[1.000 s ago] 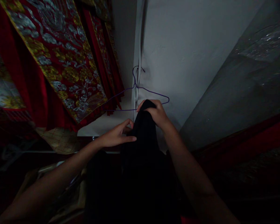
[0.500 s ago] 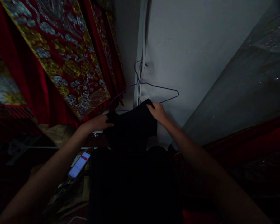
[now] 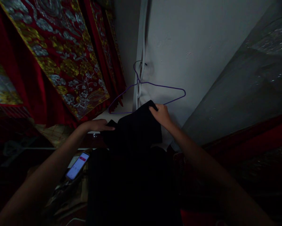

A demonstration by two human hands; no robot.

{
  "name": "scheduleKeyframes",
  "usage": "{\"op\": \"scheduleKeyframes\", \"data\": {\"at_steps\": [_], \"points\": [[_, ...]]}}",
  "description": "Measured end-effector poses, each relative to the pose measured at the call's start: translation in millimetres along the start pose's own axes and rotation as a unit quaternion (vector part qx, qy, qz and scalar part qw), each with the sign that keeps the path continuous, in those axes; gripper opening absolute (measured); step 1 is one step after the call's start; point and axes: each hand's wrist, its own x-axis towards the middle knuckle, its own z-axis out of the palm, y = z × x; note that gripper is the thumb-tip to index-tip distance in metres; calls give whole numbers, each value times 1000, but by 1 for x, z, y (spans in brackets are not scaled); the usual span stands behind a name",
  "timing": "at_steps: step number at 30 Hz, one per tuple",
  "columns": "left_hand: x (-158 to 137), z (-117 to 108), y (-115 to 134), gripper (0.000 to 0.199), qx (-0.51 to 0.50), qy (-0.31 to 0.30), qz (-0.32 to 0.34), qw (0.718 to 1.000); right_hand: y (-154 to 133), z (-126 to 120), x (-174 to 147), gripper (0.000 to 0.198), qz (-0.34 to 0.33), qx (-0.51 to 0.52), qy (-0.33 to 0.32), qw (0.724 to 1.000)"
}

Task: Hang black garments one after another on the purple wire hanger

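Observation:
A black garment (image 3: pixel 138 125) is stretched between my two hands; it is too dark to tell its exact kind. My left hand (image 3: pixel 99 125) is closed on its left edge, thumb on top. On the upper right corner, my right hand (image 3: pixel 161 113) pinches the cloth between thumb and fingers. Just beyond the garment a purple wire hanger (image 3: pixel 159 85) hangs from a hook on the wall, and the cloth hides part of its lower bar.
Red cloths embroidered in gold and silver (image 3: pixel 67 62) hang at the left. A lit phone (image 3: pixel 77 165) lies below my left forearm. White cables (image 3: pixel 143 40) run down the pale wall (image 3: pixel 190 47). Clear plastic sheeting (image 3: pixel 249 88) covers the right side.
My left hand has moved slightly left and down with its edge of the garment. The right hand keeps its pinch and has shifted a little right. More of the hanger's lower left shows.

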Motion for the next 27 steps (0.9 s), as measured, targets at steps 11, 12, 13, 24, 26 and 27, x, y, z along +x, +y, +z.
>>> {"op": "scheduleKeyframes", "data": {"at_steps": [11,12,13,24,26,27], "points": [[-3,-20,21,26,49,413,159,895,-12,4,-10,36,53,45,-1,998],[-1,-20,26,26,43,438,158,884,-14,6,-12,36,64,60,-2,996],[0,-20,30,27,34,455,155,876,-17,8,-15,36,77,77,-4,994],[-27,-51,65,42,40,469,154,869,-34,21,-24,32,103,190,-61,974],[-35,-55,62,42,55,458,145,875,-25,10,-22,27,44,161,-16,986],[-37,-56,59,43,56,459,142,875,-17,3,-20,27,19,143,19,989]]}}
